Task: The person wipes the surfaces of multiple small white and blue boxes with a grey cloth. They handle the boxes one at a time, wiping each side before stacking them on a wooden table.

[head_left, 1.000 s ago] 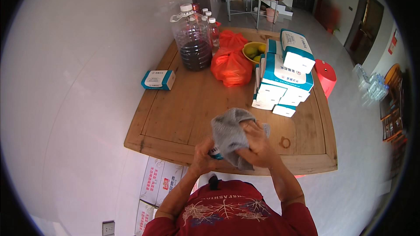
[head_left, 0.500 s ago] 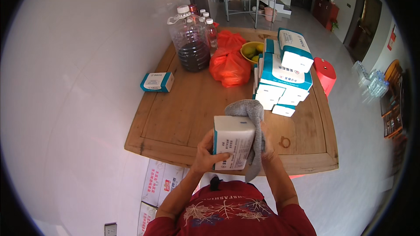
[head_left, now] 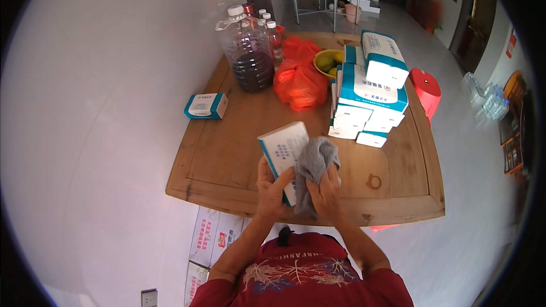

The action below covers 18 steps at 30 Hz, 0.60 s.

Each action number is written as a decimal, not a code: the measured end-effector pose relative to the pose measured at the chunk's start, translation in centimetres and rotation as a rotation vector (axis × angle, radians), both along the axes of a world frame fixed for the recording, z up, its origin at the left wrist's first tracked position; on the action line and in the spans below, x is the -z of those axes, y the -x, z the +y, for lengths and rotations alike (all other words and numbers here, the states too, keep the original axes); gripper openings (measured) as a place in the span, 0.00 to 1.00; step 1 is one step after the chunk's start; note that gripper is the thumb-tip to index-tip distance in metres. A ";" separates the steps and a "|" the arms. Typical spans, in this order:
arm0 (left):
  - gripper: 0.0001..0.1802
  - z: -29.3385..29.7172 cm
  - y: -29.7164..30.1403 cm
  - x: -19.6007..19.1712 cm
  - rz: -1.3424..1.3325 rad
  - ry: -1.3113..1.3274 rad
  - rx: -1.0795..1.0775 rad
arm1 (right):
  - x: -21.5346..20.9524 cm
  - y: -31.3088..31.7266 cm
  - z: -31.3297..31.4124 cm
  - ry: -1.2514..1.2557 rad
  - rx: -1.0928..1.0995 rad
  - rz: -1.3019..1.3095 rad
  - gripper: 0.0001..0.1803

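Note:
Over the near part of the wooden table, my left hand (head_left: 272, 187) grips a white and teal tissue box (head_left: 283, 146) by its left side, thumb across the near end. The box is tilted, its printed white face turned up. My right hand (head_left: 324, 192) is closed on a bunched grey cloth (head_left: 317, 162), which lies against the right side of that box and hides part of it. Farther right stands a stack of similar tissue boxes (head_left: 369, 94). One more tissue box (head_left: 206, 106) lies alone at the table's left edge.
On the wooden table (head_left: 227, 159) stand a big clear jug of dark liquid (head_left: 251, 71), small bottles (head_left: 273, 40), a red plastic bag (head_left: 301, 85) and a yellow bowl of green fruit (head_left: 326, 62). A red stool (head_left: 425, 92) is beyond the right edge. Printed cartons (head_left: 213, 239) lie below left.
The tissue box has been turned and tilted, its far end leaning left. The cloth, draped over its right side before, is now bunched in my right hand against the box.

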State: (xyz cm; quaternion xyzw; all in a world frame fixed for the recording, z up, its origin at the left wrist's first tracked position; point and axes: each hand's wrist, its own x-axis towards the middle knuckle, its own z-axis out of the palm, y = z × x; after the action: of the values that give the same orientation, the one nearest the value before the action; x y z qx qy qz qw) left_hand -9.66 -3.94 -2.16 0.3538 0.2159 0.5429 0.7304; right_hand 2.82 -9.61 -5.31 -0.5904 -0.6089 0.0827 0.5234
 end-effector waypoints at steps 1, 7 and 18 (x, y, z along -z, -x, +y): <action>0.29 -0.2 0.0 0.3 0.125 -0.085 0.013 | -1.6 -0.2 0.8 -0.084 0.016 -0.003 0.22; 0.27 -0.4 -0.6 0.0 0.085 -0.067 -0.025 | -2.8 -1.3 2.3 0.035 -0.009 0.080 0.18; 0.21 1.4 -0.5 -0.4 -0.109 0.192 -0.082 | 2.1 2.7 -0.9 -0.145 -0.087 0.066 0.24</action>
State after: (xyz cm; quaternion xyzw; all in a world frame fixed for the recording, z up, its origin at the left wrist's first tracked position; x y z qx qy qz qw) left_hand -9.19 -2.56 -1.73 0.2431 0.2410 0.5676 0.7487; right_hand 0.11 -10.46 -7.43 -0.5207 -0.6209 0.0804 0.5804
